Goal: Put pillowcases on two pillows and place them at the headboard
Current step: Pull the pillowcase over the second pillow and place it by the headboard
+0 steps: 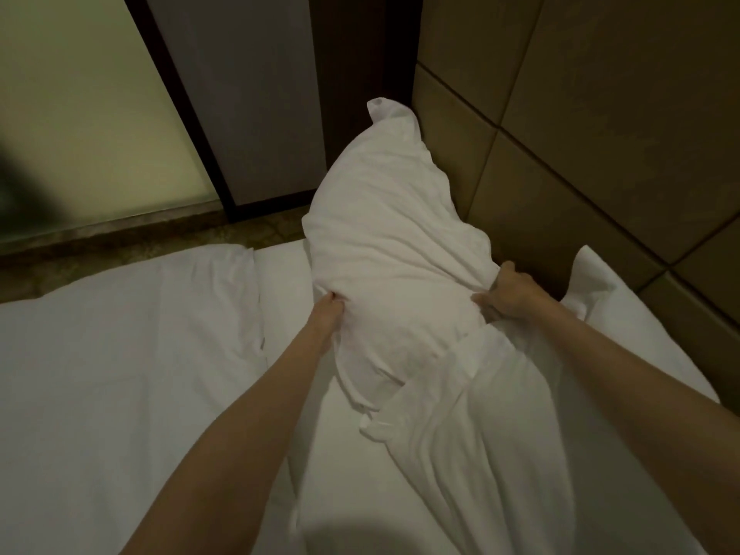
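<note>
A white pillow (384,218) stands on end on the bed, leaning toward the padded headboard (600,126). A white pillowcase (472,394) is bunched around its lower half and trails down toward me. My left hand (326,314) pinches the fabric on the pillow's left side. My right hand (506,292) grips the fabric on the right side. A second white pillow corner (592,282) shows at the right, against the headboard; the rest is hidden behind my right arm.
The bed's white sheet (120,374) spreads out to the left, with a folded duvet edge (240,274). Beyond the bed lie a strip of floor (160,234), a frosted glass panel (80,114) and a dark door frame (352,74).
</note>
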